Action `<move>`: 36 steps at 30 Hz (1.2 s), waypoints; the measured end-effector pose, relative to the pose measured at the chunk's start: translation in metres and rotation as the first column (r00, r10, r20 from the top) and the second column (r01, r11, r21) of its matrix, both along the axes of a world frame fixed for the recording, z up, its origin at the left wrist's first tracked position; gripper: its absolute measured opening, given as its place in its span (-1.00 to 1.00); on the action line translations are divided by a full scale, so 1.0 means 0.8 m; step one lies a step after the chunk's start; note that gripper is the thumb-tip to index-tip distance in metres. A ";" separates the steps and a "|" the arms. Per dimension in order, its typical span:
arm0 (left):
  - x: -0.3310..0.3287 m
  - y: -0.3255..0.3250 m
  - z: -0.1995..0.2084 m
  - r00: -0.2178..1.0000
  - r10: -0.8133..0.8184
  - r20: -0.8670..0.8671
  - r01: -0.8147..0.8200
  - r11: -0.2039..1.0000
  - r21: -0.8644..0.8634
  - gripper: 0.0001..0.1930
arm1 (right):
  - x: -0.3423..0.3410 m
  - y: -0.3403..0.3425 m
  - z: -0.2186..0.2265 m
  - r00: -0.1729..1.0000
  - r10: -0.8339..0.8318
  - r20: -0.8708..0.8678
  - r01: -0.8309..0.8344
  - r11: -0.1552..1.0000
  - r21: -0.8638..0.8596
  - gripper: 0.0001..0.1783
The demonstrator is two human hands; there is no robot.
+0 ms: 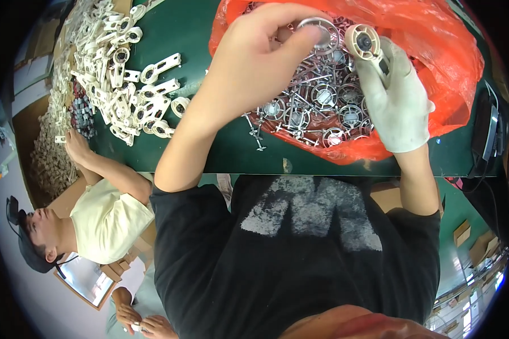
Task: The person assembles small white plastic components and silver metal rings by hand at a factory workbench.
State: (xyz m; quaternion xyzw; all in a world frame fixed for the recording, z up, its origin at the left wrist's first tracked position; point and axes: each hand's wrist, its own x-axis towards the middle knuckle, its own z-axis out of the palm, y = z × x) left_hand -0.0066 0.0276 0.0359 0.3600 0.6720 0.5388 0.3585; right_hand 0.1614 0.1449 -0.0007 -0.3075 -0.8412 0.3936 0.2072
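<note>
My bare left hand pinches a shiny metal ring part between thumb and fingers, over a red plastic bag. In my right hand, which wears a white glove, is a cream plastic part with a round, spoked head and dark centre. Its head points up beside the metal ring, with a gap between them; its stem is partly hidden in the glove. Below both hands, inside the bag, lie many silvery metal parts with spoked rings and thin stems.
Cream plastic parts are heaped on the green table to the left. Beyond them is a larger pale pile, where a co-worker's hand rests. A dark device with cables lies at the right edge.
</note>
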 end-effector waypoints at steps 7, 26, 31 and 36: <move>0.008 -0.031 -0.040 0.916 -0.047 -0.398 0.092 0.991 0.093 -0.72 | 0.002 -0.023 -0.002 0.969 0.176 0.172 -0.214 0.948 0.235 -0.62; 0.011 -0.035 -0.058 0.764 0.023 -0.645 0.179 0.953 0.245 -0.49 | 0.001 -0.018 0.005 0.926 0.222 0.307 -0.270 0.955 0.124 -0.61; 0.028 -0.036 -0.048 0.826 -0.111 -0.552 0.230 0.961 0.151 -0.51 | 0.002 -0.017 0.006 0.897 0.232 0.377 -0.285 0.954 0.091 -0.62; 0.026 -0.039 -0.052 0.836 -0.079 -0.543 0.174 0.977 0.125 -0.52 | 0.007 -0.015 0.008 0.911 0.277 0.305 -0.330 0.934 0.138 -0.61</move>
